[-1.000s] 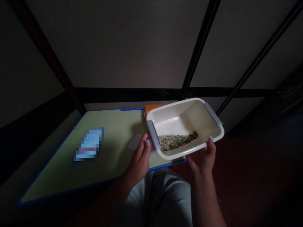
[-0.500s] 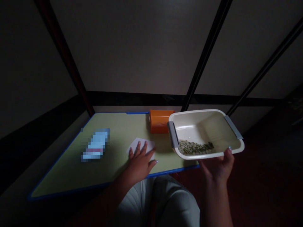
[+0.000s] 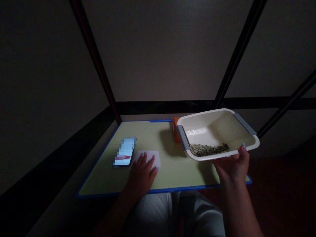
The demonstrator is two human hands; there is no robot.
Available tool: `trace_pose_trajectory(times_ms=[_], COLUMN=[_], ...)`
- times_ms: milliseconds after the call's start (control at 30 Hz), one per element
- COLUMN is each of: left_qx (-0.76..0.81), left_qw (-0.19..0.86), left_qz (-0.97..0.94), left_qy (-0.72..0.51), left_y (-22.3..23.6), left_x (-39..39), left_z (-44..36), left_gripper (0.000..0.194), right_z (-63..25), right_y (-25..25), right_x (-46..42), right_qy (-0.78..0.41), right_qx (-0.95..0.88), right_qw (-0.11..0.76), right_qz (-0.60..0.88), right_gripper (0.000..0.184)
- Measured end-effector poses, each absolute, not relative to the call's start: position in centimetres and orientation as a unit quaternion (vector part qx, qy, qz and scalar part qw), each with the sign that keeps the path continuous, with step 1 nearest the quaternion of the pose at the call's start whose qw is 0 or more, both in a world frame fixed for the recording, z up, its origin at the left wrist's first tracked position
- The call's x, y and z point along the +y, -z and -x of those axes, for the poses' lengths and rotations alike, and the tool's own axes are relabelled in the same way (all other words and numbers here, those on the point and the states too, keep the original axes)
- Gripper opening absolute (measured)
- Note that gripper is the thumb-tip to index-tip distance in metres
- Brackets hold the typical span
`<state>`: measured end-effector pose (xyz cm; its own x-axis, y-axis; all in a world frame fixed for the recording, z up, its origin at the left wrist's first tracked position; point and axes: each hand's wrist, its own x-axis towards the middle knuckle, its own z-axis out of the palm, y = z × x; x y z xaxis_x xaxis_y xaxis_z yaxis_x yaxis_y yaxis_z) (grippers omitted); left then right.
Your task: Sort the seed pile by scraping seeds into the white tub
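My right hand (image 3: 233,166) grips the near long rim of a white basin (image 3: 209,126) with grey end handles, thumb over the rim and the other fingers underneath. The basin is held up over the right part of the table, tilted so its inside faces me. A mix of small pale and dark grains (image 3: 208,149) lies along its near side. On the table, my left hand (image 3: 142,172) lies with fingers spread on a white sheet (image 3: 154,158), which looks like paper. Just left of that sheet is a phone (image 3: 125,151) with a lit, pixelated screen.
The pale yellow-green table (image 3: 177,179) has a blue edge. An orange container (image 3: 176,130) stands at the back, mostly hidden behind the basin. Dark-framed panels (image 3: 163,56) rise behind the table. My legs (image 3: 158,214) are under its near edge.
The view has swung left. My left hand and the white sheet have slid left, closer to the phone. The basin has shifted left over the table and now covers more of the orange container.
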<state>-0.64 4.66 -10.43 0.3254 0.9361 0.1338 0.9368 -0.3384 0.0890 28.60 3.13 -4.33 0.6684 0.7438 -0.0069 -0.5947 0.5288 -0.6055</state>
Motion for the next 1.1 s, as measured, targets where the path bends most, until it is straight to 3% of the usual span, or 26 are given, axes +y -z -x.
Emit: trace_pose_trajectory(times_ms=[333,733,1100], left_qx=[-0.581,-0.611,-0.607], left_qw=[0.027,0.014,0.009], left_qz=[0.804,0.785,0.789], left_qy=[0.124,0.105,0.095], left_y=[11.9,11.6,11.9], left_x=[5.5,8.0,10.7], left_z=[3.1,5.1,6.4], left_gripper=[0.052,0.055,0.055], right_z=[-28.0,-27.5,-28.5], right_y=[5.3,5.4,7.5], right_x=[7.1,9.2,8.9], right_qy=[-0.444,-0.426,-0.402], right_qx=[-0.095,-0.098,-0.151], right_qw=[0.819,0.825,0.859], right_qz=[0.352,0.358,0.278], right_gripper=[0.054,0.061,0.04])
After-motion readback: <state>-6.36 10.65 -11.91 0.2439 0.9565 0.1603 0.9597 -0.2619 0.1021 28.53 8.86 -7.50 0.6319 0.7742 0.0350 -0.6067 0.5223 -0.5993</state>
